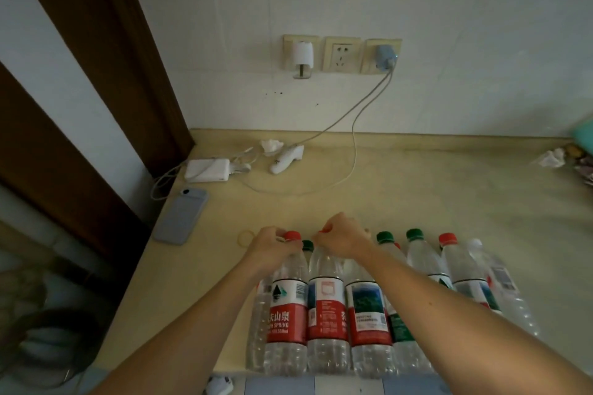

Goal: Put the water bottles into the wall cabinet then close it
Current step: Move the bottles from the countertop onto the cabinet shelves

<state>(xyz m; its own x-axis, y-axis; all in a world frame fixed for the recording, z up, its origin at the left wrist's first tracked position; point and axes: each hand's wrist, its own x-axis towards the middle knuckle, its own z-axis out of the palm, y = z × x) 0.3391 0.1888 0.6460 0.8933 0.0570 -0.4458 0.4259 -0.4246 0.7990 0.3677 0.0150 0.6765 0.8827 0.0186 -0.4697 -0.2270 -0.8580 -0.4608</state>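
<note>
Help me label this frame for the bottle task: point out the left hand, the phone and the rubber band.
left hand (272, 242), head view, back of the hand.
phone (180, 215), head view, middle of its back.
rubber band (245, 239), head view, on the loop's outer edge.

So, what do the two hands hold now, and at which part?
The left hand grips a red-capped bottle at its neck, just under the cap. The right hand closes over the top of the next bottle.
</note>
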